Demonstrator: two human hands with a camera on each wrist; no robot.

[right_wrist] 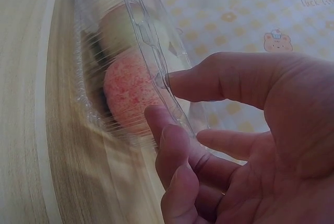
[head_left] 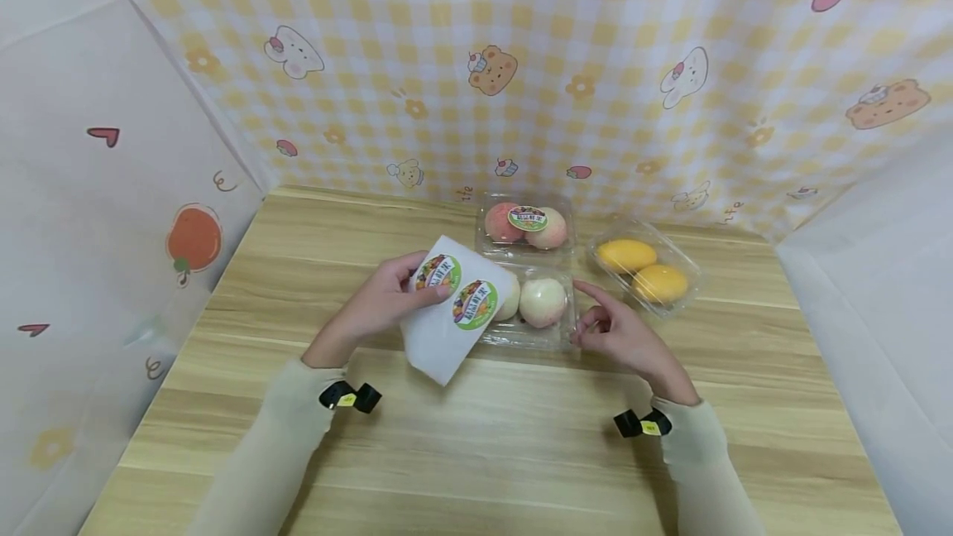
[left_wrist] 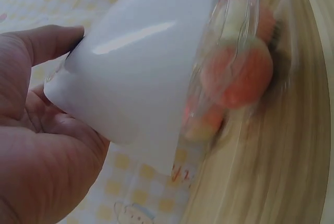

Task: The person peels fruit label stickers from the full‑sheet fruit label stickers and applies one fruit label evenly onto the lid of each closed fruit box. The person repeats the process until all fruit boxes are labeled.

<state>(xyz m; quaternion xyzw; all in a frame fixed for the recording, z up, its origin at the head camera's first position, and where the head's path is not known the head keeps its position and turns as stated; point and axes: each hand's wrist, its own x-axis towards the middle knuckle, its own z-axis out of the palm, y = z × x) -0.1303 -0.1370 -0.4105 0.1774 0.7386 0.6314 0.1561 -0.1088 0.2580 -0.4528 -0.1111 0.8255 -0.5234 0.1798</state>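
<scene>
In the head view my left hand (head_left: 383, 296) grips a white sheet of stickers (head_left: 439, 354), its thumb on the front face. Two oval fruit labels show on it, and the left wrist view shows its plain back curving. The sheet overlaps the left part of a clear plastic fruit box (head_left: 532, 340) lying on the table. Inside that box are pale pink-white peaches (head_left: 542, 303), one partly hidden by the sheet. At the box's right edge is my right hand (head_left: 621, 337); in the right wrist view its thumb and fingertips pinch the clear rim (right_wrist: 151, 51).
Behind lies another clear box of peaches (head_left: 547, 228) with an oval label (head_left: 527, 218) on its lid. To the right, a clear box (head_left: 688, 271) holds two yellow mangoes (head_left: 628, 256). A checked curtain (head_left: 417, 40) hangs at the back of the wooden table (head_left: 476, 453).
</scene>
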